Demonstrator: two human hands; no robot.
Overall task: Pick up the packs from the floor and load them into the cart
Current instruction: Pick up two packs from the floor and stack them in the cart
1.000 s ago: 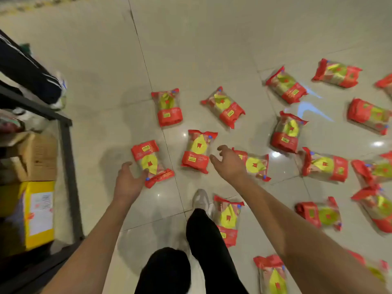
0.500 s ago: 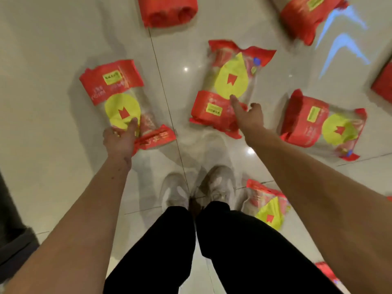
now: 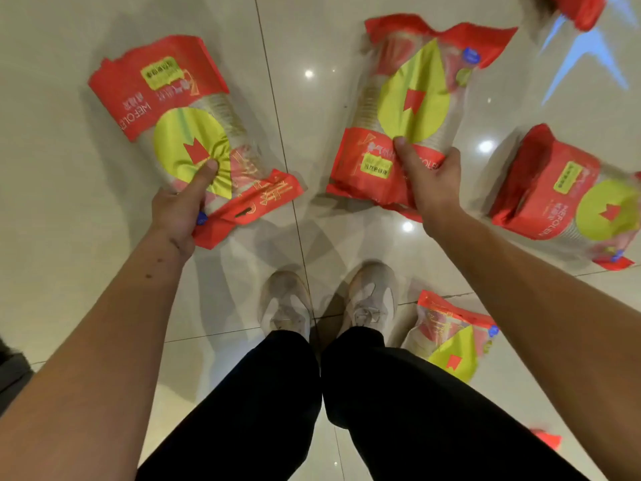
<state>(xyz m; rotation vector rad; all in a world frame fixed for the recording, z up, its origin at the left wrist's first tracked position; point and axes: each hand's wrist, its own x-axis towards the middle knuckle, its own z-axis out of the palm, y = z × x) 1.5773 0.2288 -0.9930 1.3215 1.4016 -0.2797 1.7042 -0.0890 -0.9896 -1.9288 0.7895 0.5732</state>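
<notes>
Red and clear packs with yellow-green round labels lie on the glossy tiled floor. My left hand (image 3: 180, 206) grips the near end of the left pack (image 3: 180, 109), thumb pressed on its yellow label. My right hand (image 3: 428, 182) grips the near end of the middle pack (image 3: 416, 88), thumb on top, fingers wrapped under the right side. Another pack (image 3: 562, 192) lies to the right, apart from my hands. A fourth pack (image 3: 451, 338) lies beside my right shoe. The cart is out of view.
My two pale shoes (image 3: 326, 300) stand together on a tile joint between the packs. A red pack edge (image 3: 582, 8) shows at the top right and a red scrap (image 3: 548, 439) at the lower right. A dark object (image 3: 10, 369) sits at the left edge.
I have bent lower, so the packs look closer. Both hands went from reaching to closing around the near ends of the left and middle packs.
</notes>
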